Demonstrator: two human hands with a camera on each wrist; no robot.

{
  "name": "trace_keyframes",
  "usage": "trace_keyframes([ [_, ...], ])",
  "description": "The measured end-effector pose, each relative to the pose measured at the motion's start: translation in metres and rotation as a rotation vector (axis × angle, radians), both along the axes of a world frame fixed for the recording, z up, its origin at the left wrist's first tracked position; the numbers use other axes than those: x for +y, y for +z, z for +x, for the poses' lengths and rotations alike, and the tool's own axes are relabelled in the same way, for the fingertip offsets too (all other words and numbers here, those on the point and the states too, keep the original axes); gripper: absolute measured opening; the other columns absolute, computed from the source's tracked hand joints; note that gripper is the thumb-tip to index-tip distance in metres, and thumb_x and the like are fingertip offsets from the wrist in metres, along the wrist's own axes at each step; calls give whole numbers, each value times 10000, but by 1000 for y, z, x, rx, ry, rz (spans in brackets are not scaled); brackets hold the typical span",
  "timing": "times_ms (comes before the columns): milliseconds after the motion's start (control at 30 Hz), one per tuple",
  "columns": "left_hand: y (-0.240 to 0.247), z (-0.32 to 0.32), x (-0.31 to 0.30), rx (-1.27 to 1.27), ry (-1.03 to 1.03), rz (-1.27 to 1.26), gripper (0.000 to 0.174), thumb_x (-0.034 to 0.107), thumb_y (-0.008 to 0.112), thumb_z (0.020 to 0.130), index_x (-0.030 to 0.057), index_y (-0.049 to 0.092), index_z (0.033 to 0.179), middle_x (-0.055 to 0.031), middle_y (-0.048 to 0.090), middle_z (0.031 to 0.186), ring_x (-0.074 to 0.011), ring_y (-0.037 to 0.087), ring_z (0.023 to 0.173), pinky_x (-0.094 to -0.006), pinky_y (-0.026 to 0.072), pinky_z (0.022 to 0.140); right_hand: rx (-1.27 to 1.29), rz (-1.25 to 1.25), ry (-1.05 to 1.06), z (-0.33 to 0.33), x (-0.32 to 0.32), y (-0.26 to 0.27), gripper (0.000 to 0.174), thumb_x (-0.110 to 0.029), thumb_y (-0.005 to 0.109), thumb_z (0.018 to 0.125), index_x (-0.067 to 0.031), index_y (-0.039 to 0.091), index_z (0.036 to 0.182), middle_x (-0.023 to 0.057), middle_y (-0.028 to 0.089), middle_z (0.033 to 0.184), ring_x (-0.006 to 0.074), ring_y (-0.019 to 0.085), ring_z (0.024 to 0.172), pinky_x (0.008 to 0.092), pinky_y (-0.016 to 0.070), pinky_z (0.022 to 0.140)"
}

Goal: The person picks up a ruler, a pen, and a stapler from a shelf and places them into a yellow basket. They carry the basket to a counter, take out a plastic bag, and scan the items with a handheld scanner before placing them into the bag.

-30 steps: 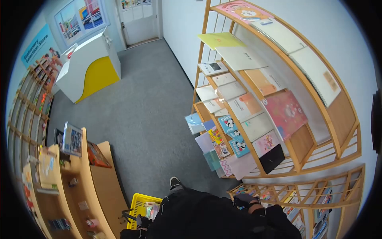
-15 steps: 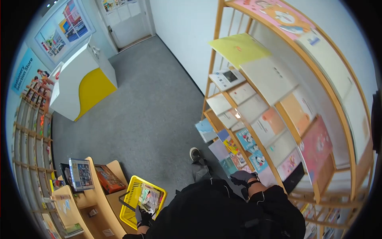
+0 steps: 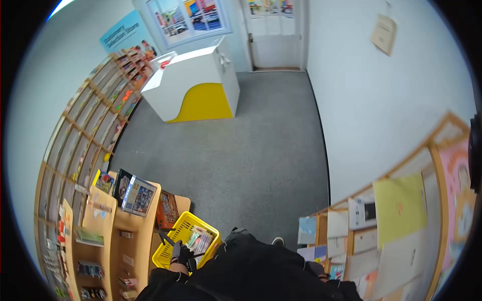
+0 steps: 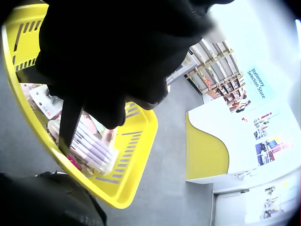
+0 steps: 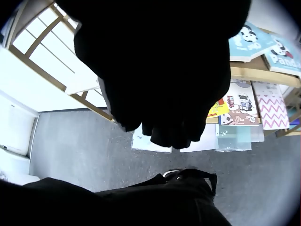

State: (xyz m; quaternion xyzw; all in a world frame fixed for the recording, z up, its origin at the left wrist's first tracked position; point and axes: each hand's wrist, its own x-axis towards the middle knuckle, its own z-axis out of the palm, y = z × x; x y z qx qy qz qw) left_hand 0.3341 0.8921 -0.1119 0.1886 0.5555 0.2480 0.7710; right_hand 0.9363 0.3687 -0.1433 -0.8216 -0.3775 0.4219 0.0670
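Observation:
A black-gloved left hand (image 3: 182, 253) grips the dark handle of a yellow basket (image 3: 186, 219), low in the head view. In the left wrist view the same hand (image 4: 113, 61) is curled round the handle (image 4: 70, 120), above the basket (image 4: 151, 127). Packaged items, among them a pack of pale sticks (image 4: 89, 146), lie inside. The right hand (image 3: 315, 270) is mostly hidden by the sleeve in the head view. Seen from the right wrist, that hand (image 5: 164, 80) hangs with loosely bent fingers, holding nothing visible, near shelved booklets (image 5: 239, 103).
A wooden shelf unit (image 3: 145, 241) stands left of the basket, and a display rack (image 3: 434, 200) with papers and folders stands at the right. Grey floor (image 3: 241, 165) stretches ahead to a white and yellow counter (image 3: 203, 98) and a door (image 3: 276, 50).
The head view has swung right, so counter and door sit more central and the rack lies farther right. The right hand has dropped lower in view. The left hand still holds the basket.

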Motion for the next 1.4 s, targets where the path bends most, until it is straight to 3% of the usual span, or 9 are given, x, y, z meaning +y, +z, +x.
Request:
trace_keyframes([
  [133, -17, -42, -75, 389, 104, 245, 388, 428, 545, 1085, 108, 684, 915, -82, 554, 706, -232, 598, 627, -498, 552, 653, -76, -36, -24, 23, -24, -114, 320, -393, 674, 942, -88, 748, 1007, 238, 775, 990, 463, 745, 963, 588, 570, 792],
  [233, 61, 149, 70, 105, 291, -70, 484, 477, 557, 1083, 250, 468, 665, -3, 360, 515, -249, 406, 443, -453, 448, 537, -148, -62, 52, 79, 50, -21, 322, -394, 671, 947, -86, 748, 1001, 237, 774, 981, 464, 745, 957, 590, 568, 785],
  [433, 78, 219, 198, -222, 295, -233, 451, 544, 645, 1057, 267, 521, 725, 60, 358, 557, -161, 387, 441, -322, 349, 433, -304, -52, 139, 147, 235, 15, 327, -396, 661, 961, -82, 749, 981, 235, 771, 953, 465, 745, 938, 596, 561, 762],
  [567, 117, 273, 290, 16, 441, -204, 518, 603, 661, 1040, 254, 481, 703, 83, 369, 544, -92, 349, 398, -295, 362, 417, -379, -53, 209, 201, 403, 29, 332, -398, 656, 968, -80, 749, 972, 234, 770, 939, 465, 745, 929, 599, 558, 751],
  [633, 156, 289, 327, 47, 343, -134, 511, 596, 662, 1044, 232, 500, 724, 75, 370, 546, -92, 357, 401, -291, 377, 410, -25, -13, -231, 207, 497, 84, 384, -408, 588, 1025, -66, 755, 981, 243, 767, 934, 465, 744, 919, 603, 556, 749],
  [900, 209, 299, 488, 33, 338, 95, 487, 563, 665, 1056, 192, 550, 763, 61, 403, 560, -113, 399, 407, -310, 424, 398, -200, -60, 602, 268, 712, 8, 467, -413, 494, 1083, -52, 785, 1138, 258, 776, 1146, 466, 722, 1107, 572, 563, 927],
  [1033, 236, 318, 532, 132, 360, 92, 455, 526, 676, 1059, 175, 585, 784, 46, 456, 588, -111, 420, 418, -309, 421, 406, -195, -162, 662, 305, 767, -27, 473, -406, 492, 1083, -57, 776, 1233, 249, 755, 1256, 475, 679, 1218, 569, 535, 1010],
  [1200, 273, 335, 631, 291, 494, 99, 432, 484, 721, 1030, 110, 658, 824, 4, 543, 653, -134, 498, 488, -285, 402, 460, -139, 367, 752, 367, 1004, -52, 419, -366, 509, 1087, -37, 769, 1103, 223, 791, 1049, 435, 752, 1008, 541, 586, 874],
  [1400, 276, 342, 669, 350, 680, 132, 365, 427, 764, 1010, 91, 715, 874, 6, 604, 730, -116, 541, 592, -274, 399, 522, 390, -132, 313, 348, 1295, 11, 342, -354, 553, 1092, -71, 728, 1013, 107, 751, 850, 282, 751, 787, 449, 579, 707],
])
